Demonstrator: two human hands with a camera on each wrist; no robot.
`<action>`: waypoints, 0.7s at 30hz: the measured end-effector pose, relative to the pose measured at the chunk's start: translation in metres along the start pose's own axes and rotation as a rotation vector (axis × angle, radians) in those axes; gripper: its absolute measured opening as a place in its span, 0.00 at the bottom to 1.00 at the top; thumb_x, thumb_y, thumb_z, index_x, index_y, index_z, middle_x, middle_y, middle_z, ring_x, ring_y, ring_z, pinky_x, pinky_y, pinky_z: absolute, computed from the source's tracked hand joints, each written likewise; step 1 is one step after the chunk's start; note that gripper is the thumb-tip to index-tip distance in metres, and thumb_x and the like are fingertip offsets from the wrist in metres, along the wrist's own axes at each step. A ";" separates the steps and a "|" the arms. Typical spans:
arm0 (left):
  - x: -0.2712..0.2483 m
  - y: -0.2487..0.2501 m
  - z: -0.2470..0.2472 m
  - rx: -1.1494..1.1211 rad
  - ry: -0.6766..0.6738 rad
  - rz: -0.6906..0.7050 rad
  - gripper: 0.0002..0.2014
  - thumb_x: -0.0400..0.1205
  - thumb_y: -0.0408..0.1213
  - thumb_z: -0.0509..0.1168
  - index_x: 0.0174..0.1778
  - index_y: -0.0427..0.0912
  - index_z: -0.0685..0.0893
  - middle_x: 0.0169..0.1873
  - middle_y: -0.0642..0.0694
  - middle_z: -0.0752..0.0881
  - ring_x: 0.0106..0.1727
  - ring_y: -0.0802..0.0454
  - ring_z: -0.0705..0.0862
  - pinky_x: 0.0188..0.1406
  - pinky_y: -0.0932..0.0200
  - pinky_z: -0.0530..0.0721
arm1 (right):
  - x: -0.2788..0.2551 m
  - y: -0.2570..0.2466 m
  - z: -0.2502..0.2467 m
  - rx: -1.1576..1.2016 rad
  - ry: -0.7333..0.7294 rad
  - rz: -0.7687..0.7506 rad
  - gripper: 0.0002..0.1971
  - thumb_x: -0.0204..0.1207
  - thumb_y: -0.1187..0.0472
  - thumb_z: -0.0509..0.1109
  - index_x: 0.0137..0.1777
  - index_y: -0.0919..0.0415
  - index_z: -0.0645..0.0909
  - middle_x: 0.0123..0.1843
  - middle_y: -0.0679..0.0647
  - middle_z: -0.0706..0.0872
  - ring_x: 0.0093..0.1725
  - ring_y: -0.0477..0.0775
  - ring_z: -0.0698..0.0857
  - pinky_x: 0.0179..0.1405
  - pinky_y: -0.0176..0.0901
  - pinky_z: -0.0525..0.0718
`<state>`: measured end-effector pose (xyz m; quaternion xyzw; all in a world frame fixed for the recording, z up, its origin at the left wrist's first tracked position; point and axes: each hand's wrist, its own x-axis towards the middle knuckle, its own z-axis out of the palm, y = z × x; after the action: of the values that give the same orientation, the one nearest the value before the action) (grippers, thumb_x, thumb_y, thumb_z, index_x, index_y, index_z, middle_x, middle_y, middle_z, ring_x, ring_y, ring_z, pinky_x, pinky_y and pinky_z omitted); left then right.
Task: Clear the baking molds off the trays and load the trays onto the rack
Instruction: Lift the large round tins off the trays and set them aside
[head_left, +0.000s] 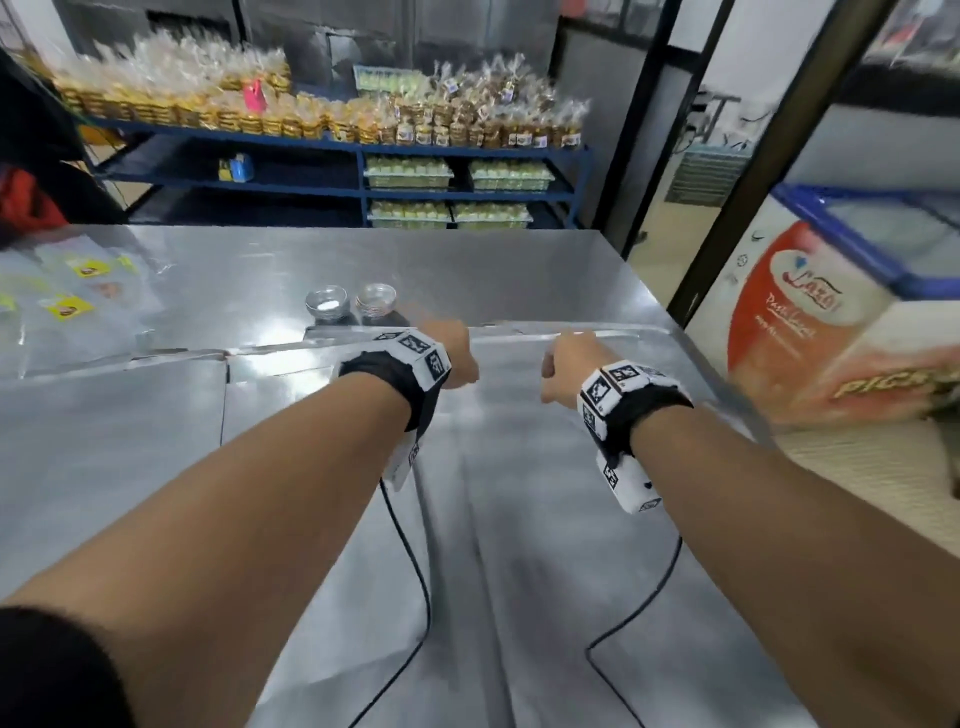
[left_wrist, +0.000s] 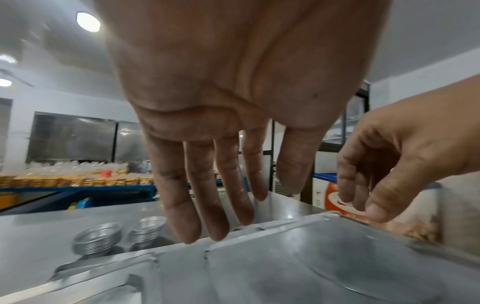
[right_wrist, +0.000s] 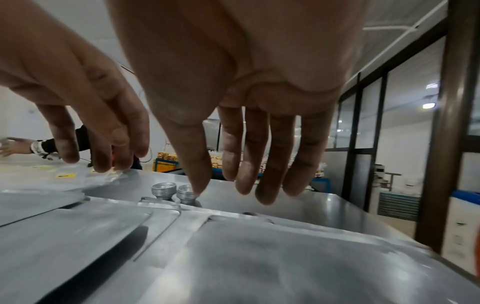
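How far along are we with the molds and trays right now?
Done, it seems: the molds are off, nested in two stacks on the steel table beyond the trays. In hand: the left hand and right hand, fingers open, reach over the far rim of the bare right tray, gripping nothing yet. Left: lifting it and the left tray onto the rack, which no view shows.

I note two stacks of small round metal baking molds (head_left: 326, 306) upright on the desk (head_left: 493, 270). Bare metal trays (head_left: 545, 519) lie flat just before them.
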<state>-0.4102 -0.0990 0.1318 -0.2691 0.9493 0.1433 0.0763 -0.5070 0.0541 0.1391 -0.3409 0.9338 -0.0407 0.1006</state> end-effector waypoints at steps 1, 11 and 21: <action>-0.011 0.024 0.005 0.010 -0.008 0.033 0.15 0.77 0.44 0.70 0.55 0.41 0.90 0.52 0.44 0.90 0.53 0.42 0.87 0.49 0.56 0.84 | -0.020 0.020 -0.003 -0.005 -0.020 0.021 0.10 0.65 0.58 0.80 0.46 0.57 0.89 0.48 0.54 0.90 0.49 0.58 0.88 0.53 0.47 0.88; -0.105 0.238 0.091 0.004 -0.050 0.306 0.15 0.82 0.44 0.66 0.57 0.37 0.85 0.56 0.38 0.88 0.56 0.37 0.86 0.47 0.54 0.81 | -0.191 0.208 -0.009 -0.027 0.055 0.367 0.08 0.72 0.58 0.74 0.50 0.58 0.83 0.57 0.61 0.88 0.55 0.64 0.87 0.50 0.48 0.86; -0.134 0.335 0.186 -0.288 -0.202 0.214 0.25 0.83 0.55 0.63 0.65 0.37 0.80 0.61 0.37 0.85 0.61 0.35 0.84 0.50 0.53 0.79 | -0.276 0.314 0.043 0.394 0.073 0.830 0.22 0.75 0.47 0.71 0.54 0.69 0.84 0.52 0.62 0.89 0.54 0.63 0.87 0.54 0.52 0.88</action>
<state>-0.4629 0.2972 0.0630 -0.1590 0.9297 0.3113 0.1163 -0.4890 0.4716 0.0957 0.0893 0.9687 -0.1855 0.1384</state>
